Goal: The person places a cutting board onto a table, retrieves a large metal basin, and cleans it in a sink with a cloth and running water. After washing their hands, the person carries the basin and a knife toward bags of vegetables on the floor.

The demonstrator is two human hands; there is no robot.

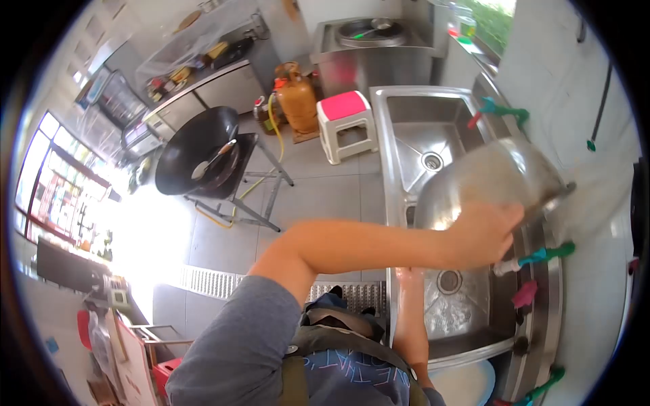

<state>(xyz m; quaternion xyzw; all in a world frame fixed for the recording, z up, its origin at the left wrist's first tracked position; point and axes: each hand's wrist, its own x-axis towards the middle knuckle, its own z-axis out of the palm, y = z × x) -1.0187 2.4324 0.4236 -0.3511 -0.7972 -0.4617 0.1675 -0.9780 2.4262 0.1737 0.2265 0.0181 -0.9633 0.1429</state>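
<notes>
A large stainless steel pot (487, 176), blurred by motion, is tipped on its side above the double sink (382, 155). My left arm reaches across my body, and my left hand (484, 233) is closed at the pot's near rim with the fingers curled. A handle-like part (569, 189) juts out at the pot's right end. Below, my right forearm (411, 325) rises along the sink's near edge, its wrist wet. My left forearm covers the fingers of my right hand (409, 272). Water lies in the near basin around the drain (448, 282).
Green-handled taps (548, 254) line the wall side. A pale tub (467, 382) stands below the sink's near end. A pink-topped stool (345, 108), an orange gas cylinder (296, 101) and a black wok (196, 152) on a metal stand are to the left.
</notes>
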